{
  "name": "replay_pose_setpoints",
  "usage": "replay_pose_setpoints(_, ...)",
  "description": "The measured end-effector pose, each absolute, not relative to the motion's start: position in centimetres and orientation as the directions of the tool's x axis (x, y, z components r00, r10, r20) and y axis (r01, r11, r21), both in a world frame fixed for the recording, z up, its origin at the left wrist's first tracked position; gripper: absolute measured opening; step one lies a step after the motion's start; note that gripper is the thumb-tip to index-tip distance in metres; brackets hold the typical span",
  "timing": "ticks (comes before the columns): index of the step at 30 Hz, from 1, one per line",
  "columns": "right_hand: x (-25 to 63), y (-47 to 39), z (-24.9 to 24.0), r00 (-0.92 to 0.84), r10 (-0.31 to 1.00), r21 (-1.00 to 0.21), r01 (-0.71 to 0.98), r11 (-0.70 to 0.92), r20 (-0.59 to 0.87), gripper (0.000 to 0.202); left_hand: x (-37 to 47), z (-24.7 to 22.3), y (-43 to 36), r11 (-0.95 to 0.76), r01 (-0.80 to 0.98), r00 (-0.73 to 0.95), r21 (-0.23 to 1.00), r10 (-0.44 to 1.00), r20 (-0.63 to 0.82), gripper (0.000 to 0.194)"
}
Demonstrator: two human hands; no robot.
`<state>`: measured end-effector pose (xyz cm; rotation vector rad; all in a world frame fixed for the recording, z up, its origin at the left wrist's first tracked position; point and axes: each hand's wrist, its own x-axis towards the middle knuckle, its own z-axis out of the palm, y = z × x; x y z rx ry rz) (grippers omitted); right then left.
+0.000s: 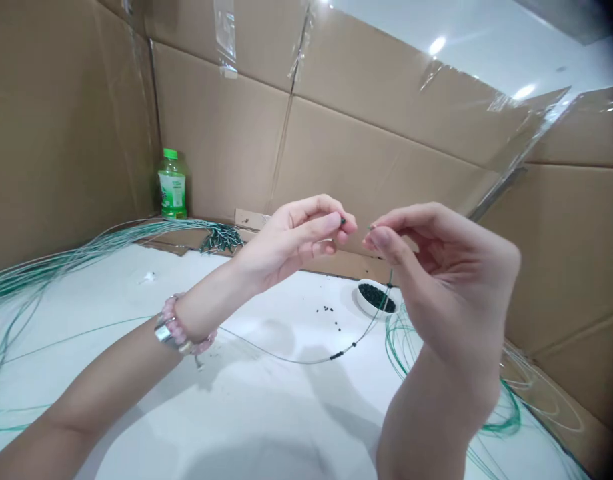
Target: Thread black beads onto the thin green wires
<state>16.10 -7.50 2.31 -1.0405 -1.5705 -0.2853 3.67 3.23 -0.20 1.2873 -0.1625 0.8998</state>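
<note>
**Between Your Fingertips: Dark Bead (343,221) and Thin Strand (306,362)**

At the center of the view, above the white work surface (266,407), the dark bead sits pinched between the thumb and index finger of your left hand (283,248). The other left fingers are curled loosely below. Your right hand (451,267) is just beside it, fingertips apart from the left; its thumb and index finger are pressed together on the tip of the thin strand. Its remaining fingers are folded toward the palm.

The strand hangs from your right hand and curves left toward your left wrist. It carries a short dark row of beads (336,355) and other single beads near it.

Behind the strand, a white bowl (362,301) holds dark beads; loose beads (327,309) lie to its left. Green coils (509,417) rest at right. A long wire bundle (101,248) lies at left, its dark clustered end near a green bottle (173,190). Cardboard walls (376,153) enclose the surface. Your left wrist carries a pink bracelet (172,323).
</note>
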Motion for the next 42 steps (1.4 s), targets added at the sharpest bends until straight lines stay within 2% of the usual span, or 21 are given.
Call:
replay_pose_setpoints(5,15.4,-8.2,2.2,0.045,0.428,-0.32,0.735,0.598,0.903,0.013,3.4,-0.3,2.9,0.091,-0.687,0.675,0.721,0.448,0.586,0.008)
replay_pose_setpoints(9,14.9,-8.5,2.0,0.055,0.432,-0.336,0.719,0.609,0.9,0.014,3.7,-0.3,3.1,0.075,-0.746,0.608,0.662,0.482,0.63,0.01)
replay_pose_setpoints(16,14.5,-7.7,1.6,0.044,0.385,-0.286,0.746,0.601,0.922,0.015,3.7,-0.3,3.2,-0.132,-0.784,0.5,0.606,0.443,0.744,0.007)
replay_pose_setpoints(23,14.2,-7.6,1.5,0.037,0.341,-0.258,0.732,0.631,0.939,0.017,3.1,-0.1,2.9,-0.378,-0.74,0.38,0.556,0.447,0.81,0.011)
replay_pose_setpoints(33,14.6,-7.5,1.5,0.008,0.351,-0.25,0.716,0.652,0.936,0.021,3.2,-0.2,3.1,-0.364,-0.747,0.391,0.557,0.437,0.81,0.009)
replay_pose_setpoints(42,14.5,-7.6,1.6,-0.045,0.304,-0.144,0.808,0.571,0.952,0.021,3.2,-0.2,2.8,-0.464,-0.698,0.323,0.545,0.476,0.818,0.013)
